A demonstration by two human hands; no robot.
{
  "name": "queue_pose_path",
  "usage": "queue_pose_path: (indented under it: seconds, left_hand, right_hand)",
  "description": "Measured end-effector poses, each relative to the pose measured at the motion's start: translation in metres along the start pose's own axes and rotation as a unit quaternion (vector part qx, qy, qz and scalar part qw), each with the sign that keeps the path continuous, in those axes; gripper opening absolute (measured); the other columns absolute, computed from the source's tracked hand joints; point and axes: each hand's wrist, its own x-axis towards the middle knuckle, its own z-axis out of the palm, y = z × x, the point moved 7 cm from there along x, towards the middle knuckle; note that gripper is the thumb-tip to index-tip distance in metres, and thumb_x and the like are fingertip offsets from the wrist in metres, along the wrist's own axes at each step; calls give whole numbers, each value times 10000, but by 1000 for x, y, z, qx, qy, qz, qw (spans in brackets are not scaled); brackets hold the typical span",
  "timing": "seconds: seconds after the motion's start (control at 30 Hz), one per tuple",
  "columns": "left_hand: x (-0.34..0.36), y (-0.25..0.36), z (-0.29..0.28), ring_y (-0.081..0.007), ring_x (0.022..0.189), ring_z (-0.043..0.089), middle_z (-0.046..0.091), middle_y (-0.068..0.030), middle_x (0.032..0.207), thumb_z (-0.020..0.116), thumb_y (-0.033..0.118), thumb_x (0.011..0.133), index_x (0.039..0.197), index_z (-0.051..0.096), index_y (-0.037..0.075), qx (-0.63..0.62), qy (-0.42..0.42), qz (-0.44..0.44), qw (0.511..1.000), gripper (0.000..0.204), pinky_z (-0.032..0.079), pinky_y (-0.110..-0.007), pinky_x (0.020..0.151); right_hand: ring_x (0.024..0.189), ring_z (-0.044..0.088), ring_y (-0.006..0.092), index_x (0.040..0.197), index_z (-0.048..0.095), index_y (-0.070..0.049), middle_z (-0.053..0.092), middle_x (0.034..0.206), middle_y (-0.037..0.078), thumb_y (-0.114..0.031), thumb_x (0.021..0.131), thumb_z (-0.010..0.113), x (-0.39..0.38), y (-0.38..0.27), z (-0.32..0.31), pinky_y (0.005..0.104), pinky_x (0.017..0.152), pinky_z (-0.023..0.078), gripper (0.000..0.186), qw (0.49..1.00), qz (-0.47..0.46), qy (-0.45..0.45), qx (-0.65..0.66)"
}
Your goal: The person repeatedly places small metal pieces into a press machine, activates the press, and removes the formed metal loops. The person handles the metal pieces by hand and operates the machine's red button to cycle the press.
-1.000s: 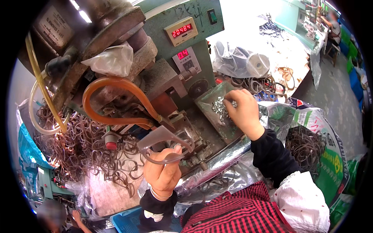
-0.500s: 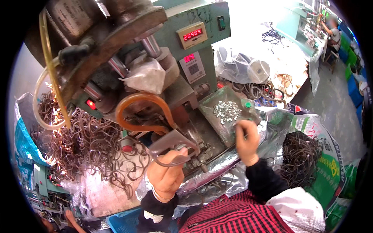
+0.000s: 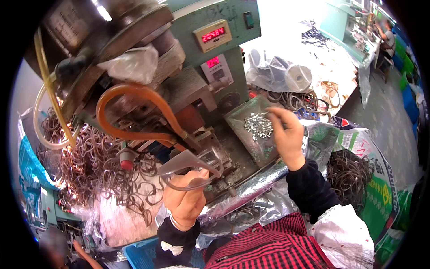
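Fingers of left hand (image 3: 183,199) are grasping a translucent brown frame (image 3: 175,164), eight o'clock from the metal tray (image 3: 263,154). Right hand (image 3: 289,138) is curling at silver bits' (image 3: 257,127) four o'clock; cannot tell whether it's pinching any.

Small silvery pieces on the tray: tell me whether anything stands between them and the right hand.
Nothing visible does: the right hand is just right of the small silvery pieces, with only bare tray showing between. Whether its fingers pinch one is too small to tell.
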Motion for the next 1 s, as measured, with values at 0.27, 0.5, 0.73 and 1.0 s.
queue_pose_path:
  seconds: [0.27, 0.5, 0.73, 1.0]
  left_hand:
    - [-4, 0, -8, -311, 838, 722, 727, -195, 997, 620, -163, 762, 935, 700, -34, -30, -27, -24, 999, 229, 584, -363, 679]
    - [-59, -23, -40, -236, 990, 641, 672, -102, 1093, 721, -39, 811, 1134, 695, -4, 189, 121, -193, 955, 326, 510, -315, 800]
    - [-143, -149, -20, -255, 1122, 562, 574, -126, 1264, 771, 166, 842, 1148, 676, 40, -10, 118, -489, 864, 344, 472, -329, 868]
    - [-140, -142, -6, -263, 1088, 577, 590, -132, 1201, 803, 145, 793, 1168, 601, 23, -37, 143, -483, 863, 443, 467, -352, 874]
  right_hand:
    - [810, 684, 180, 1060, 672, -17, 703, 877, 110, -34, 900, 678, -13, 2, 20, 287, 750, 513, 160, 994, 59, -87, 43]
    - [899, 612, 113, 1104, 650, 35, 684, 992, 56, -57, 975, 608, -33, 27, 20, 256, 823, 482, 164, 995, -12, -97, -21]
    - [868, 667, 242, 1020, 679, 6, 700, 949, 117, -5, 912, 646, -35, 19, 29, 328, 789, 510, 114, 996, -16, -86, -32]
    - [864, 666, 235, 1014, 687, 2, 704, 938, 111, -14, 915, 645, -35, 23, 26, 324, 789, 507, 109, 997, -4, -78, -22]
